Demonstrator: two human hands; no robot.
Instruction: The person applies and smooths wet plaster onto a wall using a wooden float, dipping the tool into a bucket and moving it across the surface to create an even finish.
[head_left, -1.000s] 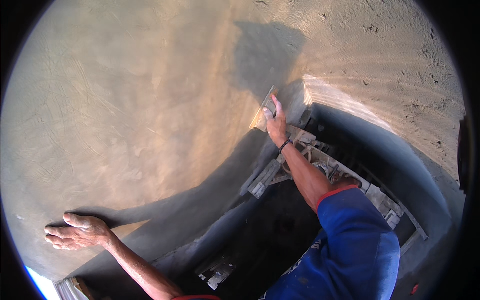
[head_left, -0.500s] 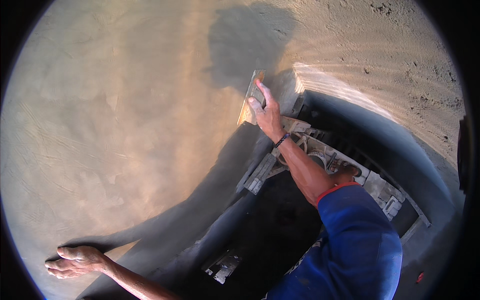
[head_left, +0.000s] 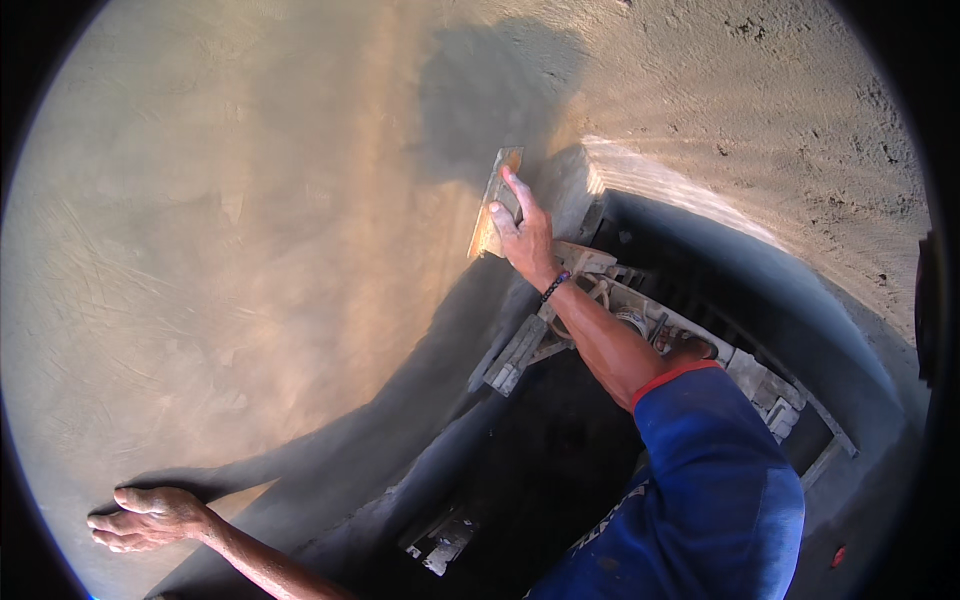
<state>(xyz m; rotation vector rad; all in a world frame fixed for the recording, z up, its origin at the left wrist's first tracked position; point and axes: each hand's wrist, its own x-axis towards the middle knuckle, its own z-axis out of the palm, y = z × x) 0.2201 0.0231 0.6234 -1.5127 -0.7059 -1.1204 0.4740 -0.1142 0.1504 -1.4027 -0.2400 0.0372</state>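
Two hands in view: both yours, well apart, each against the same plastered wall (head_left: 250,250).
Right hand (head_left: 522,232): your fingers lie stretched and close together, pressed flat on the back of a plastering float (head_left: 494,205); thumb side toward the wall's smooth part.
Plastering float: a small rectangular board, directly under your right palm and fingertips, its face touching the wet plaster; its top corner shows above your fingers, its lower edge catches warm light.
Left hand (head_left: 145,517): empty, fingers spread a little and extended, palm laid against the wall; it holds nothing.
Plastered wall: grey-brown, smooth and trowel-marked around your left hand, coarser and pitted up and to the right of your right hand.
Shadow (head_left: 495,95): a dark patch on the wall just above your right hand.
Corner edge (head_left: 650,180): a sunlit plaster edge just right of your right hand, where the wall turns into a dark recess.
Wristband (head_left: 555,286): dark beaded band on your right wrist.
Sleeve (head_left: 710,470): blue with a red cuff, on your right upper arm.
Scaffold frame (head_left: 520,350): grey, plaster-spattered pieces below your right forearm; what lies beneath them is too dark to tell.
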